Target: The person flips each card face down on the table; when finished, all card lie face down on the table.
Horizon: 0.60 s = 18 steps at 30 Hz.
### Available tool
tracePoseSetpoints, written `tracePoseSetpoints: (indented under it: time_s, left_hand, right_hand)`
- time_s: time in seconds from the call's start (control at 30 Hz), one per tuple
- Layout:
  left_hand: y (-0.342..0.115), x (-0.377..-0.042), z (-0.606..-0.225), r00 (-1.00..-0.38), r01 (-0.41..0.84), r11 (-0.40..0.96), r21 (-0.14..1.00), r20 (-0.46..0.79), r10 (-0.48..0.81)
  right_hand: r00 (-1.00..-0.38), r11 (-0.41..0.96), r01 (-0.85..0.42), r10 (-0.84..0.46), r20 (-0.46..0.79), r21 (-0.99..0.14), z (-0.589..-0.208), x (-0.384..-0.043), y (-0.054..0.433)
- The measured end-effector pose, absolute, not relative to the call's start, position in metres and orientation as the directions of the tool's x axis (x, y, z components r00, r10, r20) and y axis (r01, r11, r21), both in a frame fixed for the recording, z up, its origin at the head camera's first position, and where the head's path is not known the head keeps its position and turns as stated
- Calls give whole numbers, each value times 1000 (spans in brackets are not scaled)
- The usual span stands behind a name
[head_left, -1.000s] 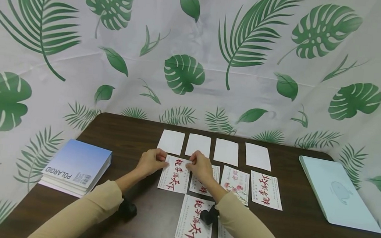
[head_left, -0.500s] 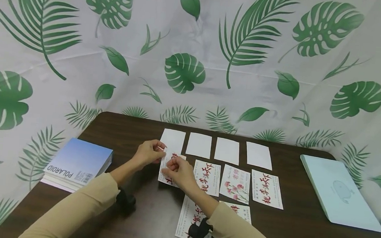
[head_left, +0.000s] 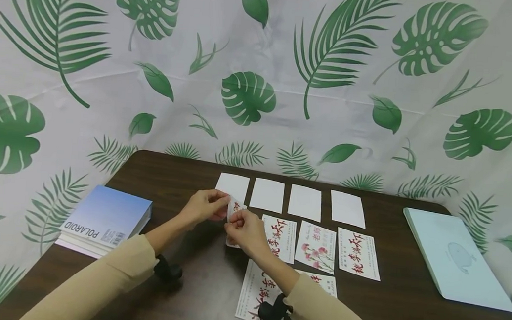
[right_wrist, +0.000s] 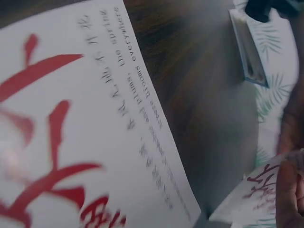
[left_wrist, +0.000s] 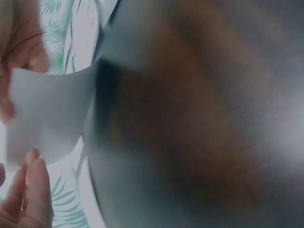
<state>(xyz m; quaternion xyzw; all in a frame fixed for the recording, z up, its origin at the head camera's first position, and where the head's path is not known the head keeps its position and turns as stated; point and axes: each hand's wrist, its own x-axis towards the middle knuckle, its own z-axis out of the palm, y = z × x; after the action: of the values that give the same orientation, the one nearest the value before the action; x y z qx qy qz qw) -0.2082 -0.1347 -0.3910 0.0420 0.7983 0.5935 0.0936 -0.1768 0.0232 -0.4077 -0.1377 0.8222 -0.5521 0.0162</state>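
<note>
A white greeting card with red Chinese lettering (head_left: 237,206) is raised off the table, standing tilted and seen nearly edge-on. My left hand (head_left: 202,206) pinches its upper left edge. On the other side my right hand (head_left: 251,233) pinches it and hides much of its face. From the left wrist view, the plain side of the card (left_wrist: 52,114) shows, slightly bowed. Beside my right hand lies another red-lettered card (head_left: 282,238). Below my right forearm is one more (head_left: 251,296), partly covered by the black wrist camera (head_left: 272,311).
Several blank white cards (head_left: 267,195) form a back row. A flower card (head_left: 317,246) and a lettered card (head_left: 358,254) lie to the right. A blue Polaroid album (head_left: 105,216) sits at left, a pale whale-print album (head_left: 456,258) at right. Leaf-print cloth (head_left: 257,145) hangs behind the table.
The held card has turned from facing me, through a sideways-lettered position, to nearly edge-on. My right hand has shifted left and down. Both hands stay at the card.
</note>
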Motion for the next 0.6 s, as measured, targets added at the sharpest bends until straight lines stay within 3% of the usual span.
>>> tracePoseSetpoints:
  time_s: [0.17,0.33,0.47,0.6]
  left_hand:
    - [-137,-197,-408,-961,-59,261,964,-125,245]
    - [-137,-189,-417,-992,-63,309,949,-94,87]
    - [-141,-188,-420,-999,-44,438,898,-36,-27]
    - [-148,-188,-423,-999,8,587,809,35,-34]
  right_hand:
    - [-966,334,-243,-165,197,-911,-398,-173,37]
    - [-978,304,-207,-83,190,-930,-403,-172,44]
    - [-991,290,-132,-54,121,-948,-415,-176,47]
    - [-997,295,-37,-78,15,-955,-427,-180,48]
